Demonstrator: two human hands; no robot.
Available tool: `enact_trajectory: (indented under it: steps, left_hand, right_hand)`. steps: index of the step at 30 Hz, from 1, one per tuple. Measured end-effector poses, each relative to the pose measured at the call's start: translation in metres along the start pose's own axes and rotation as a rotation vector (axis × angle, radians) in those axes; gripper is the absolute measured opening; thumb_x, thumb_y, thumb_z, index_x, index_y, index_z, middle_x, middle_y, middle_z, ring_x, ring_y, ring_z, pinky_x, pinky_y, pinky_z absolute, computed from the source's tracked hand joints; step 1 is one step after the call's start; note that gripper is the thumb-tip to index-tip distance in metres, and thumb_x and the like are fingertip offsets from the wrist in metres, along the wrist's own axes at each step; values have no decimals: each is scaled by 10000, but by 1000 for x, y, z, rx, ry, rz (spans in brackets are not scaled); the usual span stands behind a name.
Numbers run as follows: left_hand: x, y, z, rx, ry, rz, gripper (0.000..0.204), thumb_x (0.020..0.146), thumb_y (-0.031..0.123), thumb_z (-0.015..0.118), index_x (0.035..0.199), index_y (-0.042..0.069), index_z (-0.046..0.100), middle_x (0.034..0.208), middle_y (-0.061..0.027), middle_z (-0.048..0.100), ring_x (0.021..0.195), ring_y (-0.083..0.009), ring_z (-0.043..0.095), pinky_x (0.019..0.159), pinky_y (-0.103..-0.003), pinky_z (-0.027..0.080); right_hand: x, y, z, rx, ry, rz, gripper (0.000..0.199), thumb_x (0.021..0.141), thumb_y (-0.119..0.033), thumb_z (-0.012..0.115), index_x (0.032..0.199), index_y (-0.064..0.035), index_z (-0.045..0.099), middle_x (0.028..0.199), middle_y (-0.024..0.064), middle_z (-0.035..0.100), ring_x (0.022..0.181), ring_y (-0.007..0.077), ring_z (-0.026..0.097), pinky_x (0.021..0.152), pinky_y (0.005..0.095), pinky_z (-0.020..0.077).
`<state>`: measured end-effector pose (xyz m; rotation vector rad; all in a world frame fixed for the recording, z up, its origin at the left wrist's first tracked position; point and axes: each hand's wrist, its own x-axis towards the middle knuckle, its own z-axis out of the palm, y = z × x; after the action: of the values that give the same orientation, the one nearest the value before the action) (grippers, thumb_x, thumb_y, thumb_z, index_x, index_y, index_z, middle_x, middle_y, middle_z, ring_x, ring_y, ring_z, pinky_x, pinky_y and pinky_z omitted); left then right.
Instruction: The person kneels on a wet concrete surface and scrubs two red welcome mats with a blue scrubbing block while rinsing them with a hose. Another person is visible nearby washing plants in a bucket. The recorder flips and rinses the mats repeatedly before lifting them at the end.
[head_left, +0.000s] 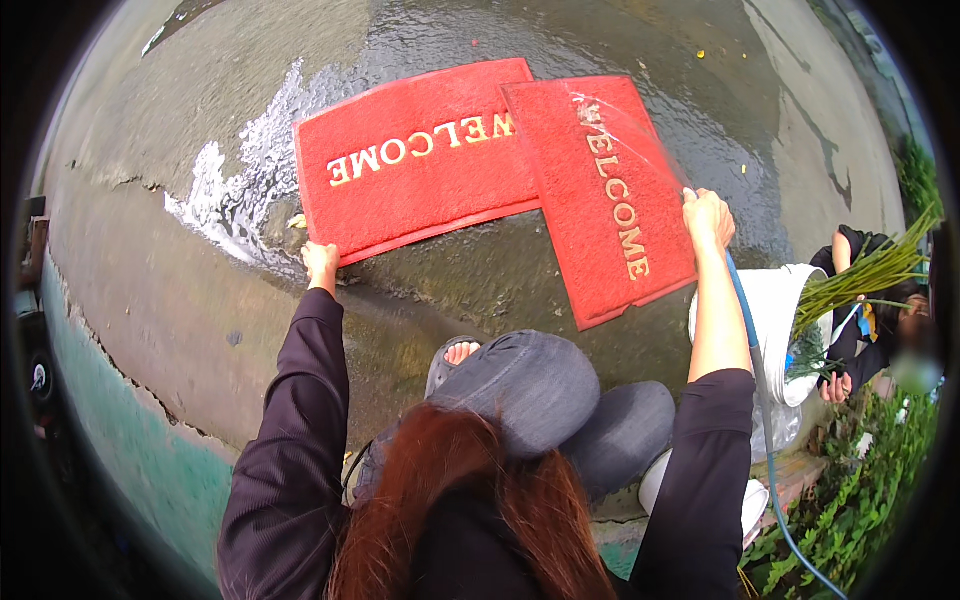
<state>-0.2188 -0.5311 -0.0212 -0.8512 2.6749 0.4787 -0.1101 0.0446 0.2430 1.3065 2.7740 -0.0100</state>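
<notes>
Hose (752, 340) end hidden in right hand (707, 216); nearby person blurred.

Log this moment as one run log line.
left hand: grips left mat corner | right hand: holds hose, spraying right mat | ground: wet

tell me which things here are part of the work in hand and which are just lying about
In use:
left hand on the corner of the left red mat
right hand holding the blue hose, spraying the right red mat

Just about:
white bucket with green stalks
plants by the wet pavement
</notes>
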Motion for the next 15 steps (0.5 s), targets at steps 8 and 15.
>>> enact_trajectory:
  steps: [8,15]
  left_hand:
    - [5,6,13,16,-86,100,488,699,182,489,1119,-63,471,1064,-287,539,1035,-375,517,902,-382,397]
    - [74,-48,39,-402,11,-8,557,641,291,579,1092,-29,509,1053,-235,572,1008,-342,543,887,-360,399]
  right_hand:
    - [31,16,-4,-39,52,128,352,830,-385,513,1059,-137,611,1013,143,616,970,307,579,803,391,452]
    - [43,8,-3,-26,-15,122,363,835,-400,505,1041,-121,614,1020,155,610,983,315,571,811,402,446]
